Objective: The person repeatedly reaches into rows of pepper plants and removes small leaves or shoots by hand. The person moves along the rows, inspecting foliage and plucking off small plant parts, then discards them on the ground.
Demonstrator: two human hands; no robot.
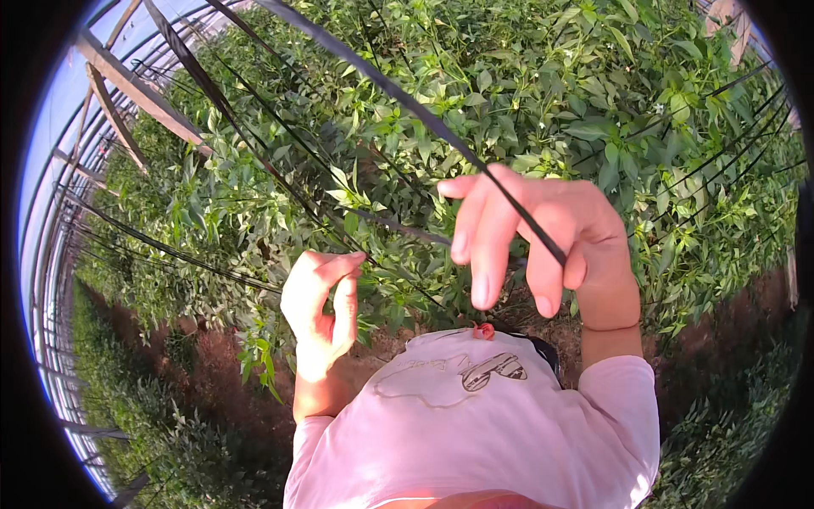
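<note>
My left hand point(324, 302) is raised at centre left, its thumb and forefinger pinched together on a thin black cord point(280, 178) that runs up towards the top left. My right hand point(540, 235) is higher and to the right, with a dark flat strap point(407, 102) crossing the fingers and ending between thumb and forefinger; the other fingers are spread and point down. Leafy green plants point(394, 146), some with small white flowers, fill the space beyond both hands.
Wooden posts and beams point(137, 92) and the curved frame of a greenhouse stand at the left. More dark cords point(731, 159) slant through the plants at the right. Reddish soil point(216, 375) shows between rows, and another plant row point(140, 407) lies at lower left.
</note>
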